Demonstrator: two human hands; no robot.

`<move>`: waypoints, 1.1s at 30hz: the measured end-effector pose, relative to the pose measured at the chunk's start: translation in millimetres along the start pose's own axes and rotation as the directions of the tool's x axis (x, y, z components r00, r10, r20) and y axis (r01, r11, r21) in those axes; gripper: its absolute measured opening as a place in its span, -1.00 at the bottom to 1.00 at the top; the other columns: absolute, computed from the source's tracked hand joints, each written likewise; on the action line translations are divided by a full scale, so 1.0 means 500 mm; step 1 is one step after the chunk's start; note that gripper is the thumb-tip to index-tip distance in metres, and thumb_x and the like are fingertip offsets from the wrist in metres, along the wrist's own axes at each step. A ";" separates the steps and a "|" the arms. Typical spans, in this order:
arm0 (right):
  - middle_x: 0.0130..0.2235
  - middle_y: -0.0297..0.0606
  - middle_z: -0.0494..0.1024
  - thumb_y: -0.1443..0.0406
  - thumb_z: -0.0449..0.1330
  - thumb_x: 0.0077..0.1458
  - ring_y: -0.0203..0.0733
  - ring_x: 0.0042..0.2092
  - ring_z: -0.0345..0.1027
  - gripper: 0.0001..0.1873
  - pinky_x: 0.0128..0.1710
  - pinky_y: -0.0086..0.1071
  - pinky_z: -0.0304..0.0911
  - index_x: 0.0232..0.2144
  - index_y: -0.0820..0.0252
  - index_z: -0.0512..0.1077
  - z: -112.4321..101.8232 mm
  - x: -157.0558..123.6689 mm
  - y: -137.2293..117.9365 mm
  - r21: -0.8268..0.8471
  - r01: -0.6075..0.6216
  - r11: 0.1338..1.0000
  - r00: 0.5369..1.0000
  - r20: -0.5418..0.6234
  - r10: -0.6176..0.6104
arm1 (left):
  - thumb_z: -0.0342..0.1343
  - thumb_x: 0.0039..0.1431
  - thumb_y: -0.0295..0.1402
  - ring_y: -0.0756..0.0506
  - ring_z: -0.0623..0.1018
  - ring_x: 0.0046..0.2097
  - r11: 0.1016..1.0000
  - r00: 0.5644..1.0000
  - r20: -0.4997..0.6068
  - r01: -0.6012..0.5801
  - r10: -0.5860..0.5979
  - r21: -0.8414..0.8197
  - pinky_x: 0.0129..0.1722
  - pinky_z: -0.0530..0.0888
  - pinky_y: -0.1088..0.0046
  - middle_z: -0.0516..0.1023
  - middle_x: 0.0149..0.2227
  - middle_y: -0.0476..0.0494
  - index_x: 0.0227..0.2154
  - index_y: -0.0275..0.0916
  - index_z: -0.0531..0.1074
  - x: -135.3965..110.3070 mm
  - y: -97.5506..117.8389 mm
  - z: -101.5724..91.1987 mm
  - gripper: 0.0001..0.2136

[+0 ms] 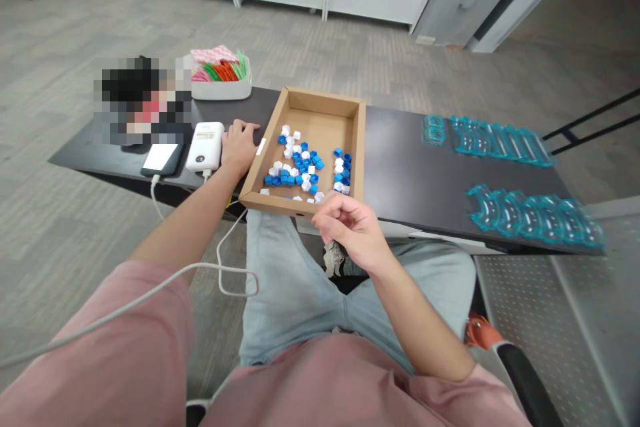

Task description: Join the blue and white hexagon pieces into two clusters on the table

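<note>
My left hand [240, 148] rests on the dark table, fingers stretched out, beside the left wall of a shallow cardboard box [359, 147]. Inside the box lie many small blue pieces [299, 161] and white pieces [285, 130], shaped like short hexagonal cups or caps. They form a larger group on the left and a narrow column on the right. Just over the box's front edge is my right hand [350, 223], its fingers curled in with the thumb against them. Whether anything small is between those fingers cannot be made out.
White power bank [205, 147] and a cabled phone [163, 159] lie left of my left hand. Behind stands a white basket [223, 89] of colourful packets. Rows of clear teal plastic pieces [500, 140] lie on the table's right. A white cable [220, 267] hangs across my left arm.
</note>
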State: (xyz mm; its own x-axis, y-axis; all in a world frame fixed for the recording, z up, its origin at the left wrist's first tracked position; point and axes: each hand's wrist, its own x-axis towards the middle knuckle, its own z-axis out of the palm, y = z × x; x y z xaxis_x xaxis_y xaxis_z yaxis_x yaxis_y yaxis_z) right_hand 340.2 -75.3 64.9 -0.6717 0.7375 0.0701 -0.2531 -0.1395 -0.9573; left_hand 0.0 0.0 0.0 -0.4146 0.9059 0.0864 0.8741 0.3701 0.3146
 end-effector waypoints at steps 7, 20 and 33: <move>-0.30 -0.24 0.61 -0.22 0.63 0.24 -0.01 -0.27 0.41 -0.56 -0.21 -0.08 0.46 -0.32 -0.11 0.71 -0.073 0.029 -0.044 -0.312 0.172 0.934 0.981 -0.029 -0.191 | 0.01 0.68 -0.13 -0.41 0.43 0.42 1.000 1.000 0.016 0.011 -0.011 0.025 0.47 0.28 0.02 0.45 0.47 -0.56 0.54 -0.37 0.48 -0.003 0.002 -0.002 -0.41; 0.11 0.00 0.82 0.34 0.41 0.44 0.22 0.14 0.68 -0.79 0.15 -0.08 0.28 0.08 0.15 0.71 -0.143 0.291 -0.018 -0.962 0.259 -0.092 0.948 0.234 0.215 | 0.02 0.57 -0.04 -0.54 0.51 0.44 0.995 0.999 -0.028 0.027 -0.025 0.092 0.48 0.39 -0.07 0.49 0.45 -0.57 0.51 -0.18 0.54 0.005 -0.006 0.012 -0.39; 0.05 -0.11 0.79 0.31 0.38 0.51 -0.02 -0.01 0.66 -0.87 0.02 -0.24 0.43 0.04 0.13 0.68 -0.249 0.323 -0.033 -0.916 0.288 0.280 0.958 0.272 -0.095 | 0.14 0.45 -0.02 -0.55 0.53 0.42 0.993 0.999 -0.010 0.039 -0.038 0.116 0.47 0.42 -0.07 0.49 0.42 -0.56 0.52 -0.15 0.53 0.002 -0.005 0.003 -0.34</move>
State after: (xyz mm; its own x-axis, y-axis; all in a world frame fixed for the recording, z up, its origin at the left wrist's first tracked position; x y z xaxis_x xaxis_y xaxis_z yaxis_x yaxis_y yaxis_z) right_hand 322.8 128.5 57.3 -0.8085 0.5399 0.2341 0.3738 0.7785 -0.5042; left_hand -2.3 0.3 -2.0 -0.4504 0.8889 0.0840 0.8806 0.4267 0.2063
